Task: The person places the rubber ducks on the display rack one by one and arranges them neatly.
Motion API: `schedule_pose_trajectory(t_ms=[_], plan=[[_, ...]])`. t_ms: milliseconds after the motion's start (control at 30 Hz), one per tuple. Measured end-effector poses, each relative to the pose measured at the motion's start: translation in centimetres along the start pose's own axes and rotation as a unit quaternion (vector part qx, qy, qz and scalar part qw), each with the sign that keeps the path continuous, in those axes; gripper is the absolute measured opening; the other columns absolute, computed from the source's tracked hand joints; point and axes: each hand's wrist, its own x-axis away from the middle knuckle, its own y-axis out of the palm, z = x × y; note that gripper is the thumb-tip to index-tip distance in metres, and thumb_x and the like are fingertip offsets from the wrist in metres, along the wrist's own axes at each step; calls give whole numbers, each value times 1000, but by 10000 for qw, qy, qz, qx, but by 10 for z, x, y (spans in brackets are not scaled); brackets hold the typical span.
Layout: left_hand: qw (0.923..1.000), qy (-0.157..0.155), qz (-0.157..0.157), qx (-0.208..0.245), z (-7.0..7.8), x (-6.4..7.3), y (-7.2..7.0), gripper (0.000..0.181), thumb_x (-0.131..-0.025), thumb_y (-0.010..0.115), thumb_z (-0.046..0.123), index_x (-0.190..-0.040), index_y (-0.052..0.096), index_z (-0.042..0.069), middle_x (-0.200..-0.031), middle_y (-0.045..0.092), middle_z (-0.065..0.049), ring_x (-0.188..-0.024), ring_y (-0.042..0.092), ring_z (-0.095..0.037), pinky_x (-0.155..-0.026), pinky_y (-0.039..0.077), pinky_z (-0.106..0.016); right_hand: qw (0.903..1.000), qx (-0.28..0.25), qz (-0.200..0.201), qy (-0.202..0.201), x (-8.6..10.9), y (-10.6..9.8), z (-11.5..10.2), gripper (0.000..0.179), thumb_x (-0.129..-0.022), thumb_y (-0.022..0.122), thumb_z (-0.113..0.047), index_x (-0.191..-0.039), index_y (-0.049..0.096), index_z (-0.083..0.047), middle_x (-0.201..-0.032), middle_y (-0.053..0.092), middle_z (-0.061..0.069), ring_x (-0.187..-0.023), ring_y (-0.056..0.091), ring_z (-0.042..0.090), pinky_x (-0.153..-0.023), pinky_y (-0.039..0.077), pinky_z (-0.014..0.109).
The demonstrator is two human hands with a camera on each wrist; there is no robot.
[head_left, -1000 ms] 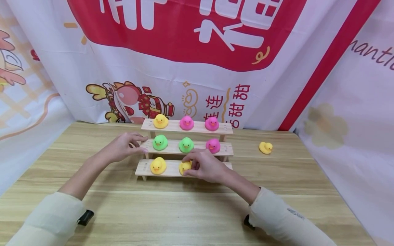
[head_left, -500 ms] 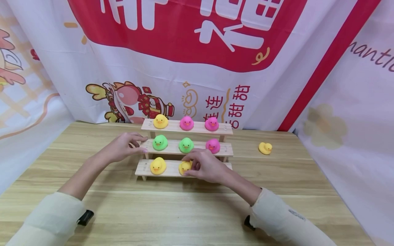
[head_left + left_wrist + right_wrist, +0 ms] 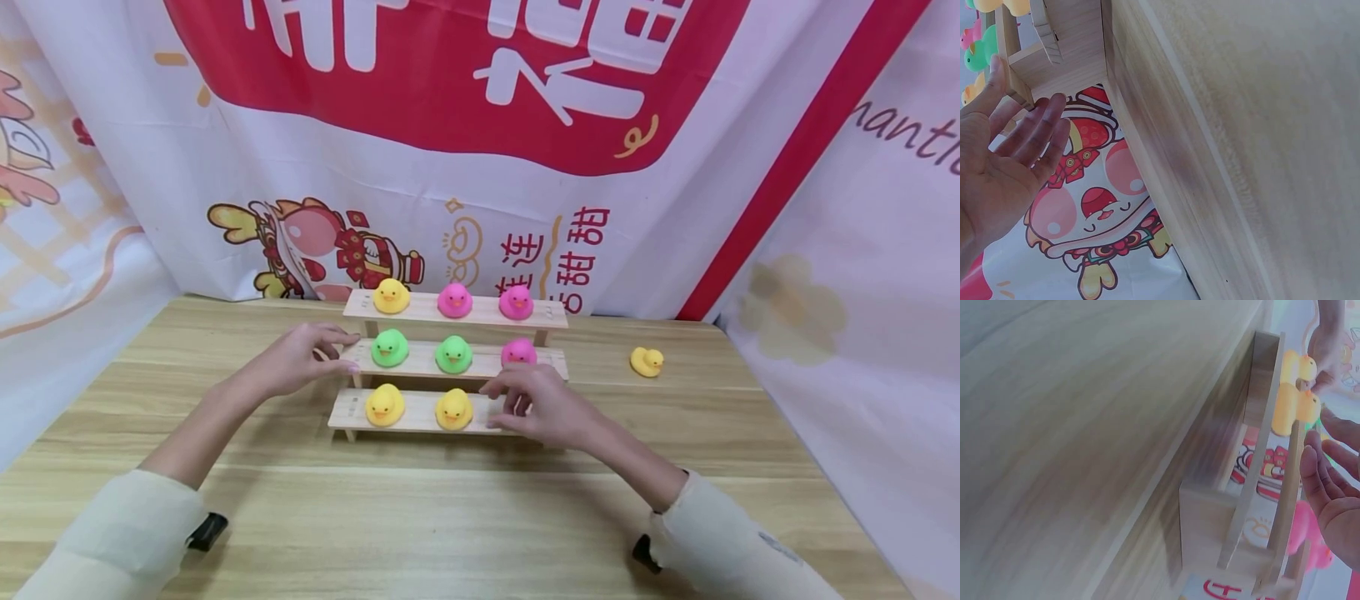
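Observation:
A three-tier wooden display stand (image 3: pixel 420 423) holds small rubber ducks. My left hand (image 3: pixel 303 360) pinches the left end of its middle shelf, thumb and fingers on opposite edges; the left wrist view shows the thumb against that shelf end (image 3: pixel 1017 92). On the bottom shelf sit two yellow ducks, one at left (image 3: pixel 385 406) and one in the middle (image 3: pixel 454 410). Just right of the middle duck hovers my right hand (image 3: pixel 543 406), fingers parted and holding nothing. It partly covers the pink duck (image 3: pixel 519 352) on the middle shelf and the bottom shelf's right end.
Two green ducks (image 3: pixel 453 356) share the middle shelf. Up top are a yellow duck (image 3: pixel 392 297) and two pink ducks (image 3: pixel 455 301). Another yellow duck (image 3: pixel 647 362) lies on the wooden table (image 3: pixel 420 533) to the right. A printed cloth (image 3: pixel 300 167) hangs behind.
My right hand has let go of the middle yellow duck and moved right, leaving it on the bottom shelf. The left hand stays on the stand.

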Motion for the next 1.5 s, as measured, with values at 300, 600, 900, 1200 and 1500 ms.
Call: schedule_pose_trajectory(t_ms=[300,600,900,1200,1500], plan=[[10000,-10,-20,5,0,0,1,54,-94,80,23,-137,63,-6,-133,65,-29,-97,70,-28,-82,61,-42,9997,-88,119,205,25,-23,16,26,-89,83,-9,-111,74,1,-93,74,5,-76,66,7,-68,61,26],[10000,1,11,17,1,0,0,53,-94,80,21,-135,63,-7,-132,64,-30,-95,71,-28,-81,61,-41,9964,36,491,691,50,-46,32,23,-89,83,-8,-110,76,-1,-90,72,1,-75,66,11,-66,59,27],[10000,-31,-11,8,3,1,0,53,-93,80,21,-136,63,-7,-132,65,-29,-95,70,-27,-80,61,-40,9909,308,837,1004,71,-62,53,23,-87,84,-5,-108,76,-3,-87,72,0,-71,66,11,-61,58,27],[10000,29,-4,39,1,1,0,53,-93,80,21,-135,63,-7,-131,65,-30,-94,71,-27,-80,61,-41,9888,325,964,1090,86,-70,77,21,-86,83,-1,-105,75,1,-84,71,2,-68,66,9,-60,58,27],[10000,-3,-13,3,0,1,0,53,-94,80,21,-136,63,-6,-132,65,-29,-95,70,-27,-81,61,-41,9855,569,1105,1153,94,-80,91,22,-85,84,-1,-105,74,4,-84,71,3,-69,64,9,-62,56,24]])
